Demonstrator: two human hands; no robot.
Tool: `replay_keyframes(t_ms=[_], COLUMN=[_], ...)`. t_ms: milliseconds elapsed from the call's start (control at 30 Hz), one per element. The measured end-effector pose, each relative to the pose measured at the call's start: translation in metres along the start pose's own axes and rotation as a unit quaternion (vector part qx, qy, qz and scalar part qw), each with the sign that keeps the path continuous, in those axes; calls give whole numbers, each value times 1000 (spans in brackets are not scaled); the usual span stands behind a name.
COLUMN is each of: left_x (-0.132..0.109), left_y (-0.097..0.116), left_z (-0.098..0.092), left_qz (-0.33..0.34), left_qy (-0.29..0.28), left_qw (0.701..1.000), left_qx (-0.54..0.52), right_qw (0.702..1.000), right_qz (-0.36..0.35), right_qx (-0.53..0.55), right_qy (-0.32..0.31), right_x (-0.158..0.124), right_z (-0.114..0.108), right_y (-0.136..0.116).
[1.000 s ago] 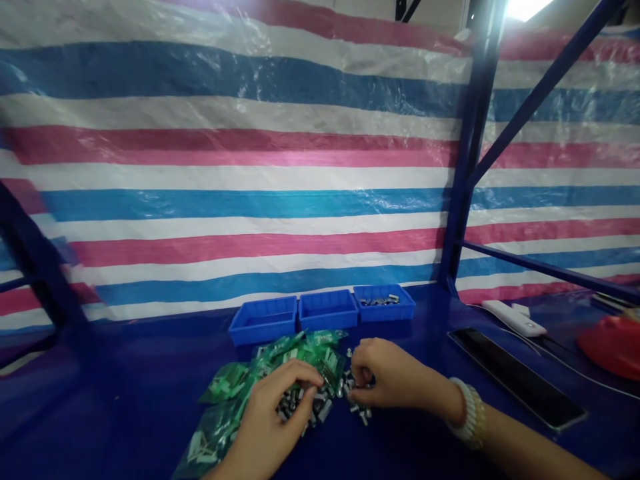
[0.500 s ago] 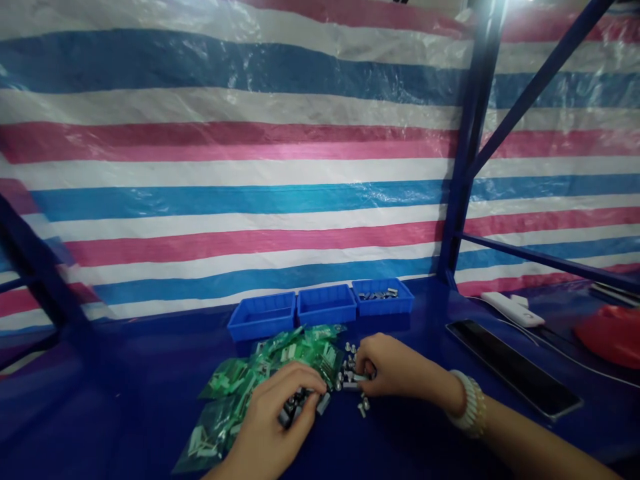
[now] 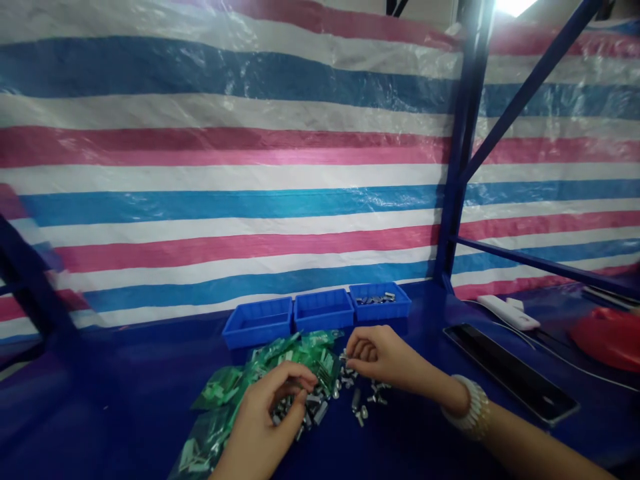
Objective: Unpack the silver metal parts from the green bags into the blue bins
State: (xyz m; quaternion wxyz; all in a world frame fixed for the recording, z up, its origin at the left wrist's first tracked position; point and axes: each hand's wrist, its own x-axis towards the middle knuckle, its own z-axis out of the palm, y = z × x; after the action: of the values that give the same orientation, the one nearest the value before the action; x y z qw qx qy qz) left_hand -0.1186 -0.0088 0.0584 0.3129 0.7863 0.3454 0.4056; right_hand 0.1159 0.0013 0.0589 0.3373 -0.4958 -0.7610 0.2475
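With left hand [image 3: 264, 410] and right hand [image 3: 383, 357] narrowly curled, holdings unclear, metal parts [image 3: 319, 412] were best separated before the tabletop's [image 3: 410, 433] back edge.

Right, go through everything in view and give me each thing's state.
Left blue plastic bin: upright, open-topped
Middle blue plastic bin: upright, open-topped
Right blue plastic bin: open-topped, holding silver metal pieces
Green see-through plastic bags: heaped, pale pieces inside
Small silver metal parts: loose, piled and scattered
Black rectangular phone: flat, screen dark
White overhead lamp: lit
Left hand: fingers curled over parts, grip unclear
Right hand: fingers curled, grip unclear
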Motion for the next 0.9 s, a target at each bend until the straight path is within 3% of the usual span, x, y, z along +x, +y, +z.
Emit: replay_keyframes(t_ms=[100, 200, 333, 400, 533, 667, 767, 900], left_x=[1, 1, 1, 1, 1, 0, 5, 29], left_y=[3, 4, 5, 5, 6, 10, 15, 18], left_z=[4, 10, 12, 10, 7, 7, 9, 16], left_qz=[-106, -173, -248, -248, -136, 51, 194, 260], left_qy=[-26, -42, -37, -39, -5, 36, 42, 23], left_qw=[985, 951, 903, 898, 949, 991, 980, 962], left_qx=[-130, -252, -349, -363, -284, -119, 6, 79], right_qw=[993, 981, 973, 972, 966, 942, 935, 961], right_qz=[-66, -135, -177, -182, -68, 14, 3, 5], right_qx=[82, 102, 122, 134, 247, 322, 338, 273], right_qy=[55, 99, 84, 68, 30, -90, -106, -51], right_x=[-5, -12, -18, -19, -20, -18, -13, -6], right_z=[9, 19, 25, 25, 25, 30, 27, 10], right_y=[-18, -32, -37, -36, -34, -28, -23, -12])
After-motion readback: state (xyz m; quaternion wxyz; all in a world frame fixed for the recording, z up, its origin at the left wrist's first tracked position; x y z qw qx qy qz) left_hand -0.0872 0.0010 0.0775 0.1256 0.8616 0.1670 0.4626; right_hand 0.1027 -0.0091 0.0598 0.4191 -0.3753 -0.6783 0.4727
